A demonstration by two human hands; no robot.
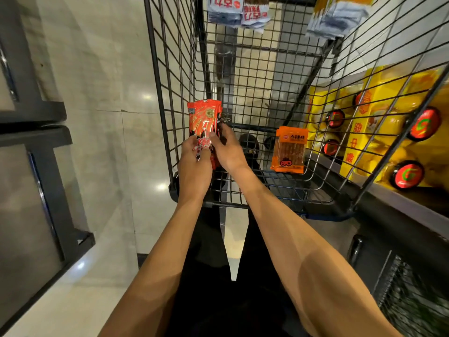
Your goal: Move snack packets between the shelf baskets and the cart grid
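A bunch of red snack packets (pixel 204 117) stands upright against the left wall of the black wire cart grid (pixel 170 76). My left hand (pixel 194 161) grips their lower edge from the left, and my right hand (pixel 226 149) holds them from the right, thumb on the front. An orange snack packet (pixel 290 148) leans upright in the wire basket (pixel 320 181) at the cart's bottom, to the right of my hands. White and grey packets (pixel 238 10) hang high on the grid.
Yellow boxes with red round lids (pixel 388 132) fill a shelf behind the grid's right wall. More pale packets (pixel 337 18) hang at the top right. A dark metal shelf frame (pixel 43 142) stands at the left, with glossy tiled floor (pixel 116 166) between it and the cart.
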